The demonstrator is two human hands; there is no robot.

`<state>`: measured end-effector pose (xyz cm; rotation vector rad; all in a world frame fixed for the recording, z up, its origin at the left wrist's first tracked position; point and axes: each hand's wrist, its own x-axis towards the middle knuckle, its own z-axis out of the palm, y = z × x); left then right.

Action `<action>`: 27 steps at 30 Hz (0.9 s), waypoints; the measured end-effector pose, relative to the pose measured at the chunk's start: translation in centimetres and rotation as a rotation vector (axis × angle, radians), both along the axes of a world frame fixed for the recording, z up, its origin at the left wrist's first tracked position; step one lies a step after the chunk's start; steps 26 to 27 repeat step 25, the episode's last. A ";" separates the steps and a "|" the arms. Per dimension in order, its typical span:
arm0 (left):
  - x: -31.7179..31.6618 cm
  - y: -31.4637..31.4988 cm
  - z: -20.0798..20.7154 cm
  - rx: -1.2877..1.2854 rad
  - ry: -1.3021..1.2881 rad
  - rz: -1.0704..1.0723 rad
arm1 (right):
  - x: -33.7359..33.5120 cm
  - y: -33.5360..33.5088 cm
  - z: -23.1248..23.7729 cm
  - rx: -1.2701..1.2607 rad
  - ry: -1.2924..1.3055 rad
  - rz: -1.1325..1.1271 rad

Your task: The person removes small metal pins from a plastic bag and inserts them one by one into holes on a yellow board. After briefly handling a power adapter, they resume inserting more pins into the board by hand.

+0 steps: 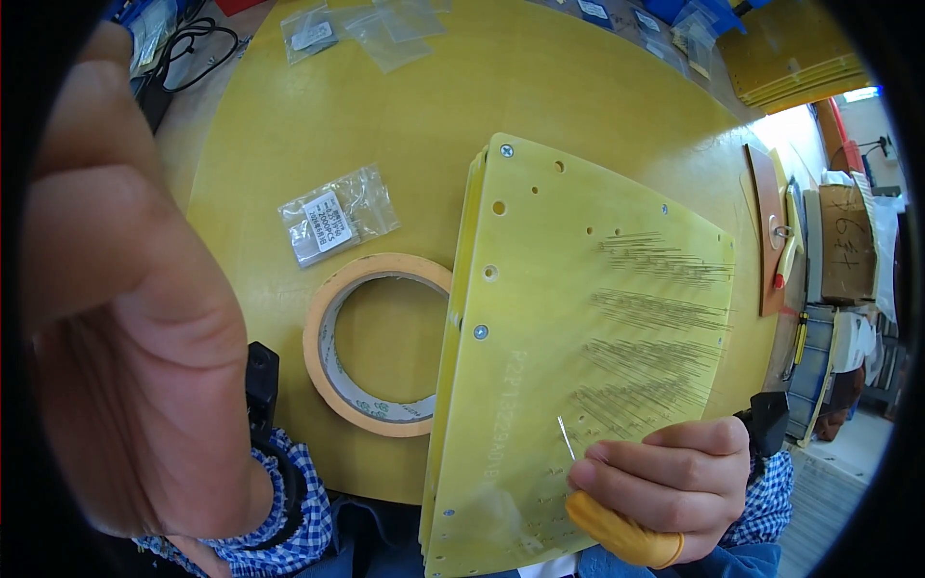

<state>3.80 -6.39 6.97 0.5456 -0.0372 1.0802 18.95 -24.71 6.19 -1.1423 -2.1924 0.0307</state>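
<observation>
A yellow layered board (540,318) with screws and drilled holes lies in front of me, partly over a roll of tan tape (328,385). Rows of thin metal pins (660,308) stick out of its right half. Low on the board, my right hand (665,486) pinches a thin metal pin (566,436) between thumb and forefinger, its free end pointing up. One finger of that hand wears a yellow finger cot (621,532). Close to the camera at the left, my left hand (145,318) looms large; its fingertips are lost at the dark rim.
Left of the board lies a labelled clear zip bag (337,214). More clear bags (385,34) lie at the far edge of the yellow table (260,135). A black cable (193,43) is at the far left, stacked yellow boards (795,63) at the far right. A cardboard box (848,241) stands beyond the right edge.
</observation>
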 end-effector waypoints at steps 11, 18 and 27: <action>-0.9 0.0 -0.3 0.017 0.009 0.003 | -0.1 -0.2 0.2 -0.002 -0.099 0.102; 0.4 0.3 -0.5 0.031 0.023 0.004 | -0.8 0.2 -0.3 0.001 0.042 -0.002; -2.7 -1.9 -0.7 0.085 -0.015 -0.078 | 0.6 -1.0 -0.2 -0.013 0.502 -0.145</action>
